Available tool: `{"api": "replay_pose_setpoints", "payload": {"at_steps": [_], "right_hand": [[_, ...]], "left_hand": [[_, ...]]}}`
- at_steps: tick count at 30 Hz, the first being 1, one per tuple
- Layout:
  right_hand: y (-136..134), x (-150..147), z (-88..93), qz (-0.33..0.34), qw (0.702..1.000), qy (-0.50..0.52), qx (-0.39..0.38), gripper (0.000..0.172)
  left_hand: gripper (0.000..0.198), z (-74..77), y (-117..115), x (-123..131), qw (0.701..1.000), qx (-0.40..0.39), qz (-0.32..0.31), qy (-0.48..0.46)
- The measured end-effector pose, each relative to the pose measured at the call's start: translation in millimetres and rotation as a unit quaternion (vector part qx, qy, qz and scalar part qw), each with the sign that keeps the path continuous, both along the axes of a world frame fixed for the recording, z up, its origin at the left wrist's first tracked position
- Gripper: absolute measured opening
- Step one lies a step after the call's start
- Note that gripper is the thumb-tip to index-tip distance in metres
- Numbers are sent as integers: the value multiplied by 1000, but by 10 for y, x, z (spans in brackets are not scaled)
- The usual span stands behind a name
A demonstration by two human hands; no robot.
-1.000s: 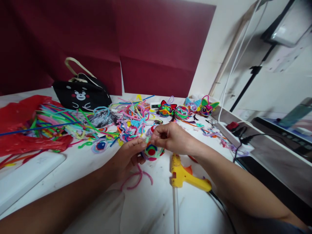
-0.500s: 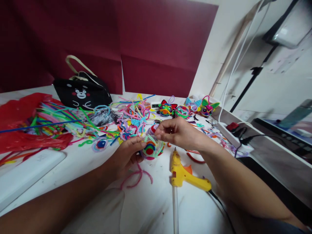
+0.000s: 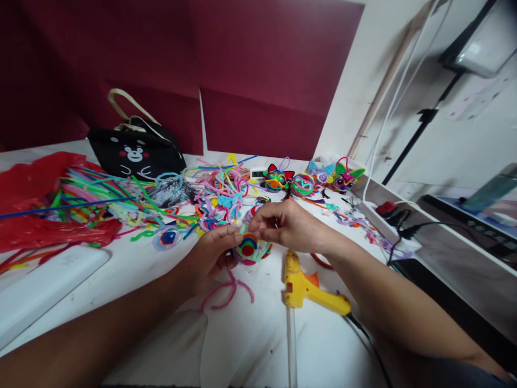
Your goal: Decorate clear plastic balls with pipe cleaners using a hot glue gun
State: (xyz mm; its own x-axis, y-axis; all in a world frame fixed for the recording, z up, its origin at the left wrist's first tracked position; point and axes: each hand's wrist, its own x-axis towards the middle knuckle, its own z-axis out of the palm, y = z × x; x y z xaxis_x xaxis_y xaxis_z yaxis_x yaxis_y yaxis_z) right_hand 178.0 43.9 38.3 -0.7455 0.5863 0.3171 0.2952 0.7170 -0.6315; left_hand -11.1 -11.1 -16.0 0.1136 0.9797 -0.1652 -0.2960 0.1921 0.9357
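Note:
A ball wrapped in coloured pipe cleaners (image 3: 247,249), with a rainbow-banded red eye, is gripped at its left side by my left hand (image 3: 210,250). Over the ball's top, my right hand (image 3: 288,223) is closed in a pinch. A bit of pale green shows between the two hands, but the right fingers hide what they hold. Below the ball, a curled pink pipe cleaner (image 3: 233,291) lies on the table. To the right, a yellow hot glue gun (image 3: 297,288) rests with its nozzle pointing away from me and a clear glue stick in its rear.
Pipe cleaners (image 3: 97,194) spill from a red plastic bag (image 3: 32,178) at left. Behind stands a black bag (image 3: 135,153). Several finished pipe-cleaner balls (image 3: 302,184) sit at the back. A white box-like object (image 3: 52,288) lies left; a power strip (image 3: 382,221) is at right.
My right hand has shifted slightly left and lower, closer to my left fingers over the ball. My left hand and the ball have hardly moved.

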Motion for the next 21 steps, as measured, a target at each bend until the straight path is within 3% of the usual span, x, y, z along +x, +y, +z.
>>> {"api": "replay_pose_setpoints", "payload": {"at_steps": [10,21], "right_hand": [[-84,-33,59,16,997,-19,75,20],[-232,-65,75,-28,971,-121,204,20]], "left_hand": [[22,-24,11,6,1000,3,-2,2],[20,-83,24,-32,1000,9,12,15]]}}
